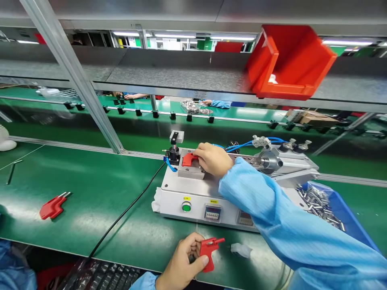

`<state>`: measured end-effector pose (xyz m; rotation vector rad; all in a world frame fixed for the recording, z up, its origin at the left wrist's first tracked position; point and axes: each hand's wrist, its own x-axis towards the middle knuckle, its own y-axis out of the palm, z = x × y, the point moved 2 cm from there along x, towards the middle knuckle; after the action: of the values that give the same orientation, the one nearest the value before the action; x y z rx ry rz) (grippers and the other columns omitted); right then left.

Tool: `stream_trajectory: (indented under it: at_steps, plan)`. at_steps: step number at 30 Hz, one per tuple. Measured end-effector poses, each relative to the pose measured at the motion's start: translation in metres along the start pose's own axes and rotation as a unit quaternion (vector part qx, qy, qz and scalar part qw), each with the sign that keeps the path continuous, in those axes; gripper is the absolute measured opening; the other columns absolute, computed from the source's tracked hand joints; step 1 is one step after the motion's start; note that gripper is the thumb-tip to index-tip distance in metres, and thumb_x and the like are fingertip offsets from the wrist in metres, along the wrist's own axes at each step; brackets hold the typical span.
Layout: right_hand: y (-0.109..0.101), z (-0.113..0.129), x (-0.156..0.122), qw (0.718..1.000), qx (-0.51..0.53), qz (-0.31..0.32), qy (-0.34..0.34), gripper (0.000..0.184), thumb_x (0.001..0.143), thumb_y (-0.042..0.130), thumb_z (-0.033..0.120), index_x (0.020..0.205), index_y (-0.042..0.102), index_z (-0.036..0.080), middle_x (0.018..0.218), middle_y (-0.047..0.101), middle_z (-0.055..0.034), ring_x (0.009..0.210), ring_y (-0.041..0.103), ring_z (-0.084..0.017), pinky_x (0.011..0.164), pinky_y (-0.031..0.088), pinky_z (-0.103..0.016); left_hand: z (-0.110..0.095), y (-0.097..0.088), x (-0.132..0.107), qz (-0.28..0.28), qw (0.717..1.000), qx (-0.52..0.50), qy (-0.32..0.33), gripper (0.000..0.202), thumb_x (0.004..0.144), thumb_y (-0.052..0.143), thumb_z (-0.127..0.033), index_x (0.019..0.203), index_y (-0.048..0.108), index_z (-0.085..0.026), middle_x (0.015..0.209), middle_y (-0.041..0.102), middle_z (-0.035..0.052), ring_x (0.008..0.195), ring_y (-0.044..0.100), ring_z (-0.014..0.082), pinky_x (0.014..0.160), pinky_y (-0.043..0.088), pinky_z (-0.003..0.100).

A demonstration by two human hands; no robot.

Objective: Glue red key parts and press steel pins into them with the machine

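My left hand grips a red gun-shaped plastic part above the front edge of the bench, thumb and fingers closed round its handle. Over at the machine, my right hand has its fingers closed on the right end of a second red gun-shaped part. That part lies in the metal fixture block on the grey machine. My right fingertips are partly hidden behind the hand. A black clamp cylinder stands just left of the fixture.
Another red part with metal pins lies on the bench at left, near a hex key. A blue bin of metal pins stands at right. An orange bin sits on the shelf. A black cable crosses the bench. Other people's hands show behind.
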<state>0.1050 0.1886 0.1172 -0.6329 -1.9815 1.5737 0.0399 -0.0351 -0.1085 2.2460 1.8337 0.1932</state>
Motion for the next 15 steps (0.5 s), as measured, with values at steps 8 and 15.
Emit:
stream_trajectory:
  at_steps: [8, 15]
  plan:
    - [0.000, 0.005, 0.008, 0.999, 0.003, 0.029, 0.023, 0.024, 0.109, 0.053, 0.022, 0.121, 0.073, 0.017, 0.123, 0.064, -0.0123, 0.109, 0.059, -0.026, 0.078, 0.046, -0.034, 0.000, 0.001, -0.001, 0.008, 1.000, 0.008, 0.009, 0.054, 0.088, 0.076, -0.068, 0.103, 0.068, -0.017, 0.085, 0.067, 0.0027, 0.076, 0.057, 0.0148, 0.073, 0.047, 0.025]
    - [-0.008, 0.016, 0.017, 0.998, -0.030, 0.053, -0.005, 0.020, 0.100, 0.061, 0.008, 0.115, 0.073, 0.011, 0.119, 0.063, -0.0155, 0.107, 0.058, -0.027, 0.077, 0.045, -0.035, 0.002, 0.000, -0.002, -0.004, 1.000, -0.019, 0.018, 0.050, 0.090, 0.078, -0.062, 0.112, 0.068, -0.018, 0.093, 0.070, 0.0047, 0.082, 0.062, 0.0150, 0.078, 0.052, 0.025]
